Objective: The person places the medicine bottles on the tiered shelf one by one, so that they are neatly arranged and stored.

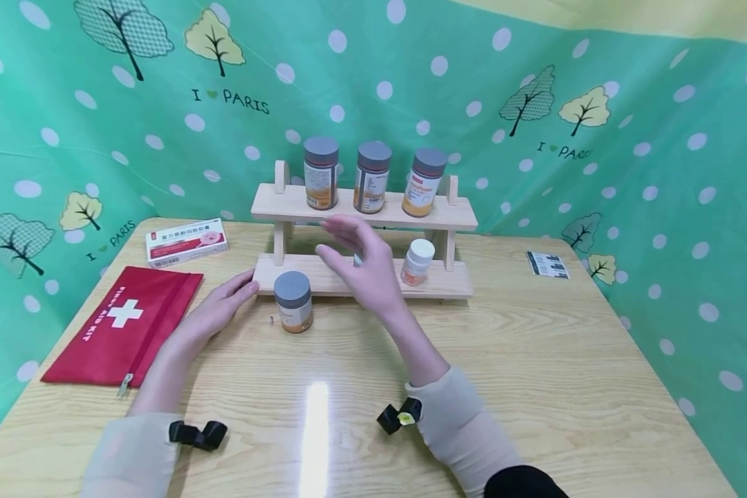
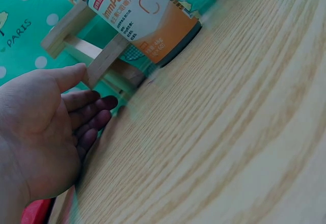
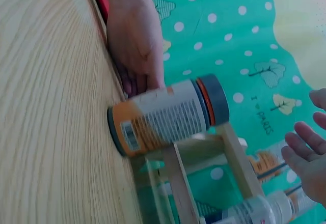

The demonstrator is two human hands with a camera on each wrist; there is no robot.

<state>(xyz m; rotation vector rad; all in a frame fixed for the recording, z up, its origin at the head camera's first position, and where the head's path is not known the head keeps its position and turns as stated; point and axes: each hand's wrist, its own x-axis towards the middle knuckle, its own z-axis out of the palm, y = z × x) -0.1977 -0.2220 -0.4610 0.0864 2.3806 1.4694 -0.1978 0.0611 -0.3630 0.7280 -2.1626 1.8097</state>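
Observation:
A two-tier wooden shelf (image 1: 280,200) stands at the back of the table. My left hand (image 1: 220,304) rests at the left end of its lower board, the thumb (image 2: 74,76) at the board's end and the fingers loosely bent. Right beside that hand, a grey-capped supplement bottle (image 1: 294,304) with a white and orange label stands upright on the table before the shelf. In mid-air in front of the shelf is my right hand (image 1: 367,266), fingers apart and holding nothing. It mostly hides a small item on the lower board.
Three similar grey-capped bottles (image 1: 371,176) line the upper board. A small white-capped bottle (image 1: 418,263) stands on the lower board. At left lie a red first aid pouch (image 1: 143,311) and a medicine box (image 1: 187,242); a small printed card (image 1: 548,265) lies at right.

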